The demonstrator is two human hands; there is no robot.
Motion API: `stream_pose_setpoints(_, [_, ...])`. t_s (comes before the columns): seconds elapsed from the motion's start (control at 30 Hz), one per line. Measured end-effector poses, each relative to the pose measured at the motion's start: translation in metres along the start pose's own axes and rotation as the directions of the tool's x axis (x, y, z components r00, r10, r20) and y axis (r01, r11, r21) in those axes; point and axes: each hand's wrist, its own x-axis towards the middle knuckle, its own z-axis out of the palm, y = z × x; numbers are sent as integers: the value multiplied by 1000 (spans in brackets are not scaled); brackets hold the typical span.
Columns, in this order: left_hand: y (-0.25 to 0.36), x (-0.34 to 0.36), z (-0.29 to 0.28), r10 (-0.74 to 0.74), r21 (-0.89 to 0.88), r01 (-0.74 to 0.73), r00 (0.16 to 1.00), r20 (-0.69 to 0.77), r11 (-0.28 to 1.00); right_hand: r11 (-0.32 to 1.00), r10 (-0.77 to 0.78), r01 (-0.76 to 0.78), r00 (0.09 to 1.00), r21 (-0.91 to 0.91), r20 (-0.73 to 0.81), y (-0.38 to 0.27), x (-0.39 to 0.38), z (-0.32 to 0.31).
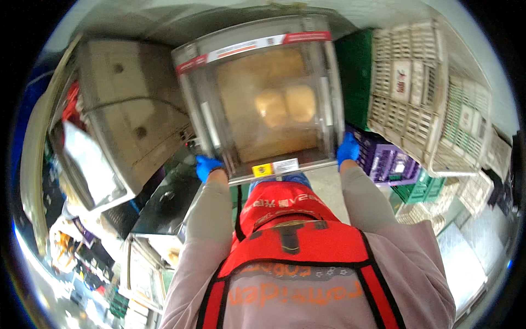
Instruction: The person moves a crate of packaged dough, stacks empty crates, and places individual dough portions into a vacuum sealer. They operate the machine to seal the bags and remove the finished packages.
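Note:
In front of me is a boxy display case (238,71) with clear panels and a grey frame. Red-and-white strips run along its far edge, and yellow and white labels sit on its near edge. Through the panel show two rounded, pale-yellow lumps (300,104) on a brown board (235,129); their kind is too blurred to tell. My left hand (208,167), in a blue glove, is closed on the case's near left corner. At the near right corner, my right hand (348,149), also blue-gloved, grips the case's side. The fingers of both hands are partly hidden.
Stacked white plastic crates (408,82) stand to the right, beside a green panel (353,77). Below them sit a purple crate (389,162) and a green crate (419,189). A large grey-brown cabinet (129,120) with a trailing cable is close on the left.

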Motion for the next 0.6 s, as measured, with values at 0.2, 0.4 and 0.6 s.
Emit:
stream_pose_setpoints(0.2, [23,-20,-18,-46,-35,47,998,33,998,412,-537,511,805,-755,252,57,51,34])
stream_pose_setpoints(0.4, [17,-4,-26,28,-77,-9,967,253,997,715,-46,-194,946,672,321,17,19,15])
stream_pose_setpoints(0.6, [-41,-21,-54,419,-585,-280,901,114,761,697,-70,-322,859,641,508,48,22,22])
